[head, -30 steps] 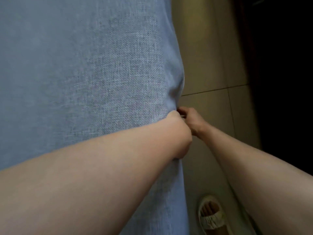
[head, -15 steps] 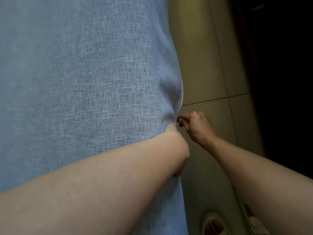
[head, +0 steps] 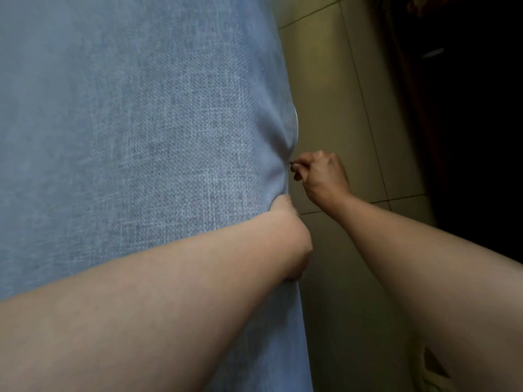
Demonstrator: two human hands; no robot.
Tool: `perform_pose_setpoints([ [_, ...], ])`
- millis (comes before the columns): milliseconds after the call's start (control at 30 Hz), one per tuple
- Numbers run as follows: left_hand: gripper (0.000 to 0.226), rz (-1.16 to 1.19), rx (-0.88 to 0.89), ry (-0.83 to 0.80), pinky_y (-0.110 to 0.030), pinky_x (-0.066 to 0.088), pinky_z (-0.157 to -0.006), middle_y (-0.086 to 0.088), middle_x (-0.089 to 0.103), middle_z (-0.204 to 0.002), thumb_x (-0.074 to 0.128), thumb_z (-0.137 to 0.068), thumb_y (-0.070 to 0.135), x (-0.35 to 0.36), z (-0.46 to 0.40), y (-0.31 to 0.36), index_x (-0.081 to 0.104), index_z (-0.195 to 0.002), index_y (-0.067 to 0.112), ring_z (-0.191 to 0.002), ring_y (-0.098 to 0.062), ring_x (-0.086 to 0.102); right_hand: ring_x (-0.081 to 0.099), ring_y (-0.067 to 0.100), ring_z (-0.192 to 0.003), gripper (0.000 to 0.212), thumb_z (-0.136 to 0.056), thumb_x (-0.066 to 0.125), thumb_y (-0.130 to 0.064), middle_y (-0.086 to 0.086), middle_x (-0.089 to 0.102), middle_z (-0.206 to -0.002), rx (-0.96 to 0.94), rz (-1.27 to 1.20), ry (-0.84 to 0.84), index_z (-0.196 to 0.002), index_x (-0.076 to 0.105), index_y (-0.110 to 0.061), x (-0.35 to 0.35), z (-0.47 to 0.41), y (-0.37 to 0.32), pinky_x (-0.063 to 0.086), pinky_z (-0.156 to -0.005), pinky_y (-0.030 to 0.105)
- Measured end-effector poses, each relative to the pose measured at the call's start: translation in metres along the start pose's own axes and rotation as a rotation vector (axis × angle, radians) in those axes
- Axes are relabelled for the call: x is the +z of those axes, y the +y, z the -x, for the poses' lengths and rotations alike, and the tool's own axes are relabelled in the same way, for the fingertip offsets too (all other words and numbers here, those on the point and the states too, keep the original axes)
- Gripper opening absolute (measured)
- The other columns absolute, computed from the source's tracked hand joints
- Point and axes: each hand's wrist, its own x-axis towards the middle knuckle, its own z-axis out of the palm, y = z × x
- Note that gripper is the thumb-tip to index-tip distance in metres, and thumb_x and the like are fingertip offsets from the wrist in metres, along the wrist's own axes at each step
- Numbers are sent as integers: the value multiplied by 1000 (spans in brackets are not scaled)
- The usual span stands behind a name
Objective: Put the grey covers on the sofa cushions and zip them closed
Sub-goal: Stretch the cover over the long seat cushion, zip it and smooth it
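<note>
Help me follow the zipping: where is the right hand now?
In the head view, the right hand is right of centre at the grey cover's right edge, pinching something small there, just above the left hand, over the tiled floor.

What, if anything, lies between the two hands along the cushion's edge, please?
Only puckered grey cover, as the head view shows; the right hand pinches a small dark pull at that edge, the left hand grips lower.

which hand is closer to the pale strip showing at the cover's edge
Right. The right hand pinches something small at the cover edge just below the pale strip. The left hand grips the edge lower down, farther from it.
</note>
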Motion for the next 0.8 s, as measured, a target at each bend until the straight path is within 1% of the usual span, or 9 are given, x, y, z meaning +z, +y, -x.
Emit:
perform_pose_setpoints([
  [33,58,-7,9,22,-42,19,-109,-2,38,-145,37,-93,57,-1,-4,-3,38,-140,24,-136,-24,29,63,35,-90,22,-92,53,-18,18,70,-94,22,-13,14,-87,71,-7,-2,-9,-4,50,-78,39],
  [100,59,-3,14,-20,-43,17,-110,-1,36,-146,36,-93,56,-1,-10,-11,35,-142,23,-137,-24,27,63,33,-88,21,-91,53,-18,17,70,-93,65,-8,21,-84,71,-10,-7,-23,-11,50,-75,34],
  [167,58,-20,-2,-35,-40,14,-112,-4,31,-149,32,-96,52,-3,-10,-23,30,-144,20,-139,-23,23,63,31,-85,22,-91,51,-16,16,70,-90,82,11,-32,-76,68,-13,-14,-26,-15,49,-71,32],
  [267,60,1,-26,-49,-40,12,-113,-7,27,-151,29,-96,52,-10,-7,-46,25,-146,18,-141,-24,17,63,32,-89,22,-89,49,-11,15,69,-93,80,2,-137,-81,69,-14,-26,-25,-19,50,-77,36],
  [367,63,74,-47,-21,-44,8,-113,-3,27,-151,33,-94,57,-21,1,-71,29,-145,21,-142,-24,16,61,33,-91,23,-88,48,-14,16,68,-99,96,77,-138,-88,71,-14,-33,-31,-21,45,-72,31],
  [467,64,128,-60,-24,-45,9,-114,-4,29,-151,34,-93,60,-21,-2,-86,31,-144,21,-142,-25,17,57,32,-91,27,-88,46,-20,17,67,-100,121,95,-99,-94,72,-15,-31,-40,-20,34,-67,29],
  [567,63,150,-8,-39,-46,12,-114,-3,32,-149,36,-92,59,-22,-10,-94,33,-144,22,-141,-26,21,56,32,-97,27,-92,45,-17,15,66,-100,-24,270,-15,-103,69,-21,-28,-55,-17,34,-75,30],
  [667,55,137,80,-16,-43,26,-109,0,45,-140,39,-92,55,-23,-20,-108,42,-137,25,-133,-25,36,57,31,-96,25,-94,44,-18,13,68,-99,-56,312,85,-101,69,-19,-26,-81,-20,29,-72,31],
  [800,48,106,84,27,-42,30,-106,2,47,-137,38,-94,49,-25,-35,-143,46,-134,26,-130,-23,39,59,35,-93,24,-94,47,-24,16,68,-95,-49,324,161,-94,70,-15,-29,-130,-25,36,-71,34],
])
